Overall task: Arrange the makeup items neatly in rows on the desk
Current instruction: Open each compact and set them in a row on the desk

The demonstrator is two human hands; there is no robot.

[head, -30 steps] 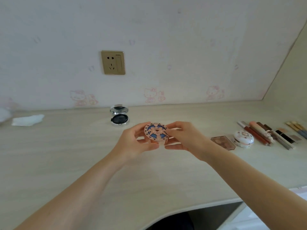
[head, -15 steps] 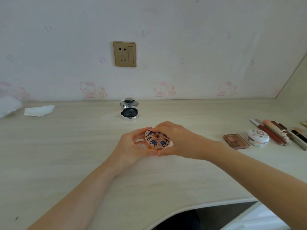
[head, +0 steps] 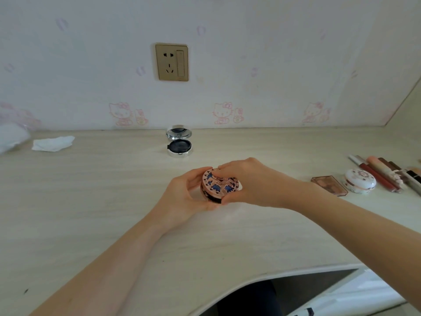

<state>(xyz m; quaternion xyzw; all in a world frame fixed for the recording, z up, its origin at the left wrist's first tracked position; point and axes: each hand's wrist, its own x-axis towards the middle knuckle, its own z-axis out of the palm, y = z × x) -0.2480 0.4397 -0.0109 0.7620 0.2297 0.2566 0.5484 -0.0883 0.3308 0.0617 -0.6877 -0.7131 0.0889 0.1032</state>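
While left hand (head: 182, 195) cups the round compact (head: 217, 187), right hand (head: 252, 181) fingers curl over its lid.

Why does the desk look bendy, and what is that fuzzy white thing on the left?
Head view: the wide-angle lens curves the desk edge; the white thing at the left border is too blurred to identify; daylight is soft, with only faint shadows under the hands; the open silver compact glints.
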